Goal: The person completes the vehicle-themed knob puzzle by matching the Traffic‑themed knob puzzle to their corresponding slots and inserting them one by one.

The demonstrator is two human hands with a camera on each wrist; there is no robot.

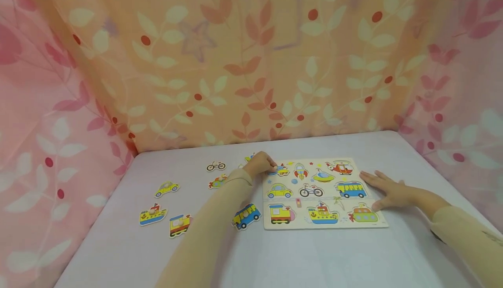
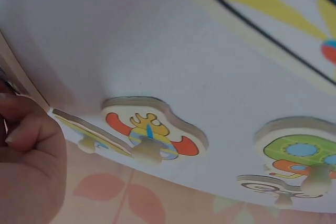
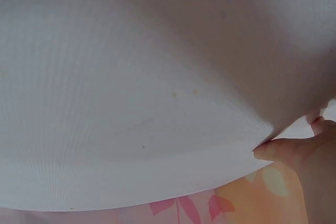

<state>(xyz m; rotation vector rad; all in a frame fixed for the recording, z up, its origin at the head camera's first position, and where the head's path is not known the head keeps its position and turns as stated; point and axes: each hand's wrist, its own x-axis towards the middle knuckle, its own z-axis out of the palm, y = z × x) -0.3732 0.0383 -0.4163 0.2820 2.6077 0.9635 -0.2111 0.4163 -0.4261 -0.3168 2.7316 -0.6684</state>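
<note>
My left hand (image 1: 259, 164) is at the top left corner of the puzzle board (image 1: 326, 226), its fingers curled at the airplane puzzle piece (image 1: 280, 171), which they seem to pinch; the fingertips are partly hidden. The left wrist view shows that hand (image 2: 31, 156) at the left edge beside the board's side. My right hand (image 1: 394, 193) rests at the board's right edge with fingers spread, the thumb touching beside the green submarine picture (image 1: 363, 214). In the right wrist view only part of the right hand (image 3: 299, 153) shows.
Loose knobbed pieces lie left of the board: a bicycle (image 1: 216, 166), submarine (image 1: 217, 181), car (image 1: 167, 189), ship (image 1: 153, 214), train (image 1: 179, 226) and bus (image 1: 246, 216). Another piece (image 1: 249, 157) is partly behind the left hand. Patterned curtains (image 1: 251, 83) enclose the table.
</note>
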